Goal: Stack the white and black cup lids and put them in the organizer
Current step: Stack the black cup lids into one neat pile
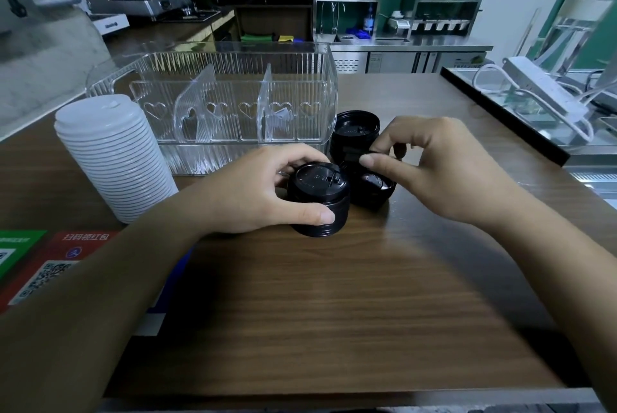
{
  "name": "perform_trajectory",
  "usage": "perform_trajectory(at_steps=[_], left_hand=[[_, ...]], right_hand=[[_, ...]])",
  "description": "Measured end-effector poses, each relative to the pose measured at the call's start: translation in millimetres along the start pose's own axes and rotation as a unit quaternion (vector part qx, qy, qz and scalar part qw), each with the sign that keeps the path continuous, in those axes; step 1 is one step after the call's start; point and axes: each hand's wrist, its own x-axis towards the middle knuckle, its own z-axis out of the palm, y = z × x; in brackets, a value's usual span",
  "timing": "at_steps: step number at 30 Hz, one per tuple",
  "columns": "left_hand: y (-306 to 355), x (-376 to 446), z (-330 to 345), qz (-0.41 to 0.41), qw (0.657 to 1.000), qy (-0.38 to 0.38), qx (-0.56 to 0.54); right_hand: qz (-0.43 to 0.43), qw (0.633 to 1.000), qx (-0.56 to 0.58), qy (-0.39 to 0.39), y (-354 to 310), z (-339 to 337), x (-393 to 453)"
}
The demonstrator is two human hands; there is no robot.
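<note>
Lids in black sit in three short stacks at the middle of the table (pixel 334 295), while the white lids (pixel 113 158) already stand as one tall, slightly leaning stack at about nine o'clock, just beside the left end of the clear organizer (pixel 230 102), whose three compartments hold nothing yet. We judge the white stack is parked there as done while we consolidate the black ones. Our left hand (pixel 263 192) wraps the nearest black stack (pixel 319 202), fingers curled over its far rim and thumb pressed against its near side, steadying it as the base. Our right hand (pixel 444 172) hovers over the tilted black stack (pixel 374 187) at about three o'clock of the first, thumb and index fingers (pixel 380 165) pinching the top lid's raised edge, the other fingers loosely curled above. A third black stack (pixel 355 132) waits at twelve o'clock, touching the organizer's front right corner.
</note>
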Motion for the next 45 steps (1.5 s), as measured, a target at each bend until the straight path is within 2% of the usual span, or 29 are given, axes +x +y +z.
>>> perform_trajectory(at_steps=[5, 9, 14, 18, 22, 26, 31, 35, 40, 45], left_hand=[[-1.2, -1.8, 0.9, 0.004, 0.998, 0.064, -0.023], [1.9, -0.3, 4.1, 0.057, 0.987, 0.140, -0.055], [11.5, -1.7, 8.5, 0.119, 0.979, 0.157, -0.058], [15.2, -0.3, 12.9, 0.149, 0.968, 0.187, -0.078], [10.1, 1.9, 12.8, 0.151, 0.965, 0.195, -0.094], [8.5, 1.5, 8.8, 0.145, 0.967, 0.191, -0.085], [4.2, 0.9, 3.3, 0.146, 0.970, 0.186, -0.053], [5.7, -2.3, 0.7, 0.128, 0.974, 0.185, -0.007], [1.3, -0.7, -3.6, 0.114, 0.977, 0.177, -0.017], [3.4, -3.3, -8.5, 0.076, 0.990, 0.117, 0.001]], right_hand=[[0.047, 0.991, 0.118, 0.043, -6.2, -3.2, 1.8], [0.057, 0.964, 0.250, 0.066, -12.9, -3.4, 3.3], [0.074, 0.909, 0.405, 0.067, -21.9, 9.8, 4.3], [0.085, 0.892, 0.439, 0.061, -27.3, 18.1, 3.3], [0.076, 0.906, 0.411, 0.067, -31.5, 18.5, 1.8], [0.053, 0.954, 0.282, 0.088, -32.5, 15.7, -2.0], [-0.064, 0.992, 0.095, 0.061, -30.7, 8.8, -5.3], [-0.075, 0.994, 0.078, 0.031, -29.6, 8.5, -5.7], [-0.078, 0.994, 0.064, 0.036, -23.9, 10.3, -4.0], [-0.055, 0.996, 0.061, 0.040, -25.3, 14.0, -5.4]])
